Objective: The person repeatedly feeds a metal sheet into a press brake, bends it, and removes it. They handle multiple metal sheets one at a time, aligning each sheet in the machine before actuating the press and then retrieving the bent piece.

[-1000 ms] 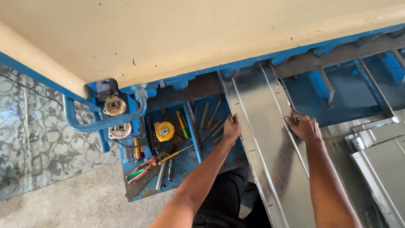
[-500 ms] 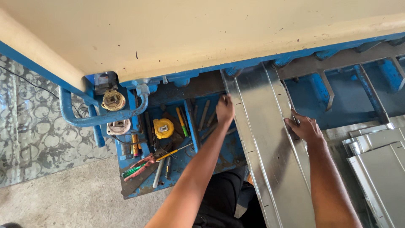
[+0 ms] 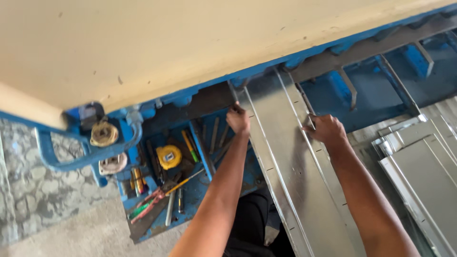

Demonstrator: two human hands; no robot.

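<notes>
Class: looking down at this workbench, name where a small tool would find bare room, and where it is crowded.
Bare room: the shiny folded sheet-metal panel below the right hand, and the blue machine bed between its grey fingers. Crowded: the blue tool tray left of the left hand, around the yellow tape measure.
</notes>
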